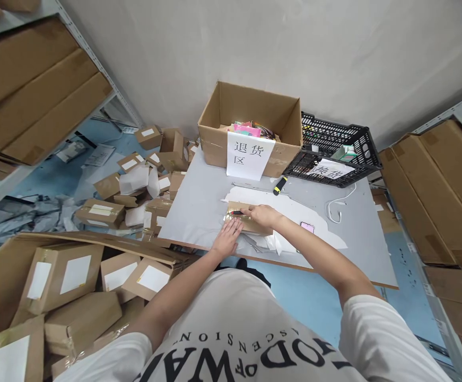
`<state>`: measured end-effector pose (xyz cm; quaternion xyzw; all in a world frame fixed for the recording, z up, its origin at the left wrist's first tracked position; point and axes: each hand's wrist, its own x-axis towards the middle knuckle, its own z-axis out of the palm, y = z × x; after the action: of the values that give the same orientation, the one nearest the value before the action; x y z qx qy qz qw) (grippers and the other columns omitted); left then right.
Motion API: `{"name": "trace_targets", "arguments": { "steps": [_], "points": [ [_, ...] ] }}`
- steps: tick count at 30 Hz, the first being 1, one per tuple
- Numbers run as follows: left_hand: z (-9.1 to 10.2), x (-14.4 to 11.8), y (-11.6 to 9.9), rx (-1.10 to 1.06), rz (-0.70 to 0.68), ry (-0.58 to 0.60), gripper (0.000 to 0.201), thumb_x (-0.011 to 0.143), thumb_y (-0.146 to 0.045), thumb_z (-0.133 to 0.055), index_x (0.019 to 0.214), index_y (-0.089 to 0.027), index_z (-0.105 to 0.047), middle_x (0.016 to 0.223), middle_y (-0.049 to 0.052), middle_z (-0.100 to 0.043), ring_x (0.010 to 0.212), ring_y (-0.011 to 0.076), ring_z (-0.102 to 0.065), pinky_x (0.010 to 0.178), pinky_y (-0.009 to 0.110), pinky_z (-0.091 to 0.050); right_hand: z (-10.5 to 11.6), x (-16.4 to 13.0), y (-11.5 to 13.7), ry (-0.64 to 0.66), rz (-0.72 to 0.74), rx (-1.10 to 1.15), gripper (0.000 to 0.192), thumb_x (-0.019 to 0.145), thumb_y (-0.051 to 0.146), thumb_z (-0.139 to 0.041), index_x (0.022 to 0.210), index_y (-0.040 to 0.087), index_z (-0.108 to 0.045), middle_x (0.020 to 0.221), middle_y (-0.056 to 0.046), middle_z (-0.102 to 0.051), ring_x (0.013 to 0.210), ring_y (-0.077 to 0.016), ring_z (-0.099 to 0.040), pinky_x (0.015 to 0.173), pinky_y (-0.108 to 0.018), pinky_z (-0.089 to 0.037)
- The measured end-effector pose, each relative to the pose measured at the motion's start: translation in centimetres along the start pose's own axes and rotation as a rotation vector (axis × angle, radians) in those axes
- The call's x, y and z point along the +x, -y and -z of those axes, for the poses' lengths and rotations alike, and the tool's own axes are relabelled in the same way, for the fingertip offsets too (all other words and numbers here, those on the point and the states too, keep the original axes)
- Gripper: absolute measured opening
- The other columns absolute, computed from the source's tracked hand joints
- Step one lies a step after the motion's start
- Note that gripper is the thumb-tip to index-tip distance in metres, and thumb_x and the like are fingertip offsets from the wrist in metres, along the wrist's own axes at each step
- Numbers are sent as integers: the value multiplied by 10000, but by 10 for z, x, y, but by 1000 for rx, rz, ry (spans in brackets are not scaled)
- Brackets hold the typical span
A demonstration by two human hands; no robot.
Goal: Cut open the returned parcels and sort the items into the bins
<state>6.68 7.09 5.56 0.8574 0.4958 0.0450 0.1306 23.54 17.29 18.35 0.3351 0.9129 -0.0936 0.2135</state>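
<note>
A small taped cardboard parcel [243,210] lies near the front of the grey table [199,207]. My left hand [227,236] rests flat with spread fingers on the parcel's near edge. My right hand [263,215] sits on top of the parcel and grips a small dark tool with a red tip [236,213], its point at the tape on the parcel's left end. White wrapping paper [282,241] lies under and beside the parcel.
An open carton [250,124] with a white label and colourful packets stands at the table's back, beside a black crate [334,146]. A yellow-black marker [280,185], a white cable [336,207] and a phone [307,227] lie on the table. Parcels [103,212] litter the floor at left; shelves flank both sides.
</note>
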Motion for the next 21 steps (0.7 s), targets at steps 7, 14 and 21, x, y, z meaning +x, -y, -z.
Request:
{"name": "trace_targets", "arguments": {
  "steps": [7, 14, 21],
  "points": [
    [0, -1, -2, 5, 9, -2, 844, 715, -226, -564, 1455, -134, -169, 1542, 133, -123, 1421, 267, -52, 1130, 439, -131, 0, -2, -3, 26, 10, -50, 416, 920, 165, -342, 1327, 204, -413, 1064, -152, -632, 908, -262, -659, 693, -319, -484],
    [1, 0, -3, 15, 14, -11, 835, 721, -234, -560, 1455, -137, -175, 1543, 125, -124, 1420, 268, -61, 1129, 428, -145, -7, -26, -24, 43, -57, -28, 422, 896, 133, -379, 1287, 249, -485, 1038, -135, -654, 882, -240, -662, 695, -305, -470],
    [-2, 2, -2, 20, 18, -17, 850, 701, -226, -571, 1454, -145, -183, 1536, 129, -156, 1418, 273, -87, 1130, 432, -148, -33, -85, -63, 48, -167, 31, 561, 815, 21, -408, 1304, 284, -493, 986, -124, -659, 825, -237, -664, 688, -314, -449]
  ]
}}
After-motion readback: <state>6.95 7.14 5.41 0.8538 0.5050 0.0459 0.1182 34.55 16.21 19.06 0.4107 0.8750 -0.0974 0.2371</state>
